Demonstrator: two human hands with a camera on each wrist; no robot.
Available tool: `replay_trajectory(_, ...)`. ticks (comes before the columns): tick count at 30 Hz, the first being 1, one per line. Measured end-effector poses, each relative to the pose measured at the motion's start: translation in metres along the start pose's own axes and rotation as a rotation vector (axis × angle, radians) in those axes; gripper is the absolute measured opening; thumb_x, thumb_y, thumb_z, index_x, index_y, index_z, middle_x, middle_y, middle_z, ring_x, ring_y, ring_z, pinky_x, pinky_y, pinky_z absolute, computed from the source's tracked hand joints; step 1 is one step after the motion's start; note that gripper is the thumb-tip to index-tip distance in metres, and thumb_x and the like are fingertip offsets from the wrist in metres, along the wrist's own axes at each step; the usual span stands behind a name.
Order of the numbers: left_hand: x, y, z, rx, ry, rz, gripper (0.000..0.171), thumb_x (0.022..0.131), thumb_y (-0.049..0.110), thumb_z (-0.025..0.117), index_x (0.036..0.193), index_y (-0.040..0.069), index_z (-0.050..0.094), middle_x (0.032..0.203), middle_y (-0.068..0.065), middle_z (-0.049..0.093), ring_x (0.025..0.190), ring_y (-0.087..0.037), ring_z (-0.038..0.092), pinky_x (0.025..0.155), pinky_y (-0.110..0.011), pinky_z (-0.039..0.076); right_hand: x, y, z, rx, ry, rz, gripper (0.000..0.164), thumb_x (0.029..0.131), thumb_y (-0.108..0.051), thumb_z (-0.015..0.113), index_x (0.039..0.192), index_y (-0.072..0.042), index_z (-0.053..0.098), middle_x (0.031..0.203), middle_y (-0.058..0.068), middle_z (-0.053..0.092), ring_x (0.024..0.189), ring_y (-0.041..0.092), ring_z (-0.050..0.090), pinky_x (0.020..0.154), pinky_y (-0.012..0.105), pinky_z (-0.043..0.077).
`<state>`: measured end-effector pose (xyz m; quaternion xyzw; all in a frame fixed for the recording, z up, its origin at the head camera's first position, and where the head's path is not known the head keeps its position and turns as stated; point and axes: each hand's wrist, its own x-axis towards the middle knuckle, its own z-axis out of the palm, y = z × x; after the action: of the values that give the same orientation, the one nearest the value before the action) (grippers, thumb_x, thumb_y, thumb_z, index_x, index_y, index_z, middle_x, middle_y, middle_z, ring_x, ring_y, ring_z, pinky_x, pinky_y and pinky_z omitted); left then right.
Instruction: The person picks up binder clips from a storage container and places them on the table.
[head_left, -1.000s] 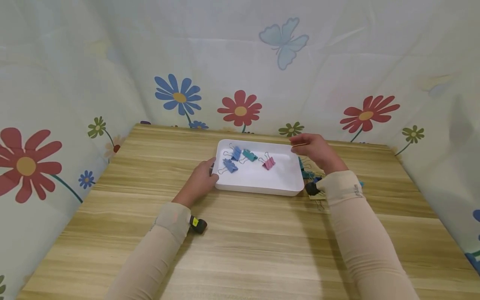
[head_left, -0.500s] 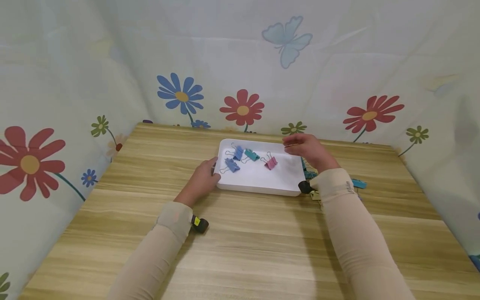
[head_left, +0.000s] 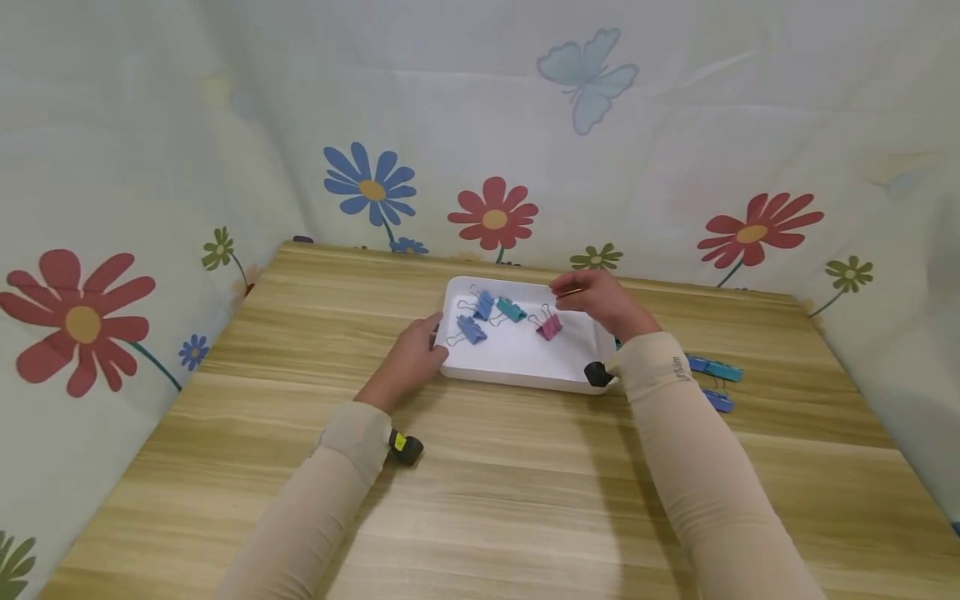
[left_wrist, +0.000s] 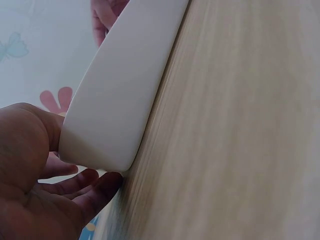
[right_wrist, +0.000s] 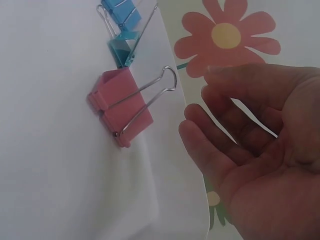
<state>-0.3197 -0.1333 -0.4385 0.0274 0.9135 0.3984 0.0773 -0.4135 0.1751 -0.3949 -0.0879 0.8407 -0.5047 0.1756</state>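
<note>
Faintly, unreadable small lettering is seen on the right sleeve (head_left: 677,367). The smooth white tray (head_left: 517,360) is gripped at its rounded corner by the left hand (head_left: 411,360). The right hand (head_left: 600,302) is held loosely spread, empty, beside the pink binder clip (right_wrist: 121,107).

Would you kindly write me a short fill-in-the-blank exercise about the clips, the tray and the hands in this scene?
1. The white tray holds ____ binder clips.
2. The clip nearest the right hand is ____ in colour.
3. The left hand grips the tray's ____ edge.
4. The tray rests on a ____ table.

Missing words: four; pink; left; wooden
</note>
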Motion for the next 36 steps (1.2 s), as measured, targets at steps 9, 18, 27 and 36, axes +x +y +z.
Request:
replay_trajectory(9,-0.003,0.003,-0.001,0.004,0.007,0.018,0.066,0.09,0.014,0.049,0.152,0.004,0.028,0.145,-0.019,0.043,0.128,-0.027,0.046,0.115,-0.044,0.034,0.009,0.001,0.008,-0.036,-0.007,0.04,0.039,0.089,-0.005,0.064,0.128,-0.005,0.059,0.133,0.016,0.056,0.118,0.029,0.052,0.111,0.049,0.039)
replay_trajectory(18,-0.002,0.003,0.0,-0.003,0.0,0.012,0.066,0.091,0.014,0.049,0.152,0.004,0.027,0.145,-0.019,0.043,0.126,-0.027,0.048,0.113,-0.044,0.037,0.012,0.001,0.014,-0.079,-0.025,0.051,0.036,0.089,-0.004,0.064,0.125,-0.004,0.061,0.128,0.017,0.058,0.113,0.029,0.053,0.108,0.047,0.041)
replay_trajectory(27,-0.001,0.003,-0.001,-0.011,-0.006,0.002,0.066,0.092,0.014,0.049,0.153,0.005,0.027,0.146,-0.018,0.042,0.122,-0.026,0.05,0.111,-0.043,0.039,0.012,-0.007,0.021,-0.262,-0.005,0.059,0.029,0.09,-0.007,0.064,0.118,-0.008,0.067,0.117,0.012,0.064,0.106,0.028,0.055,0.1,0.044,0.049)
replay_trajectory(36,-0.003,0.003,-0.002,-0.004,0.002,0.008,0.066,0.09,0.014,0.049,0.152,0.004,0.027,0.146,-0.019,0.042,0.123,-0.026,0.049,0.112,-0.043,0.038,0.011,-0.015,0.025,-0.419,-0.069,0.04,0.023,0.089,-0.007,0.066,0.112,-0.008,0.07,0.11,0.01,0.067,0.098,0.028,0.057,0.095,0.042,0.051)
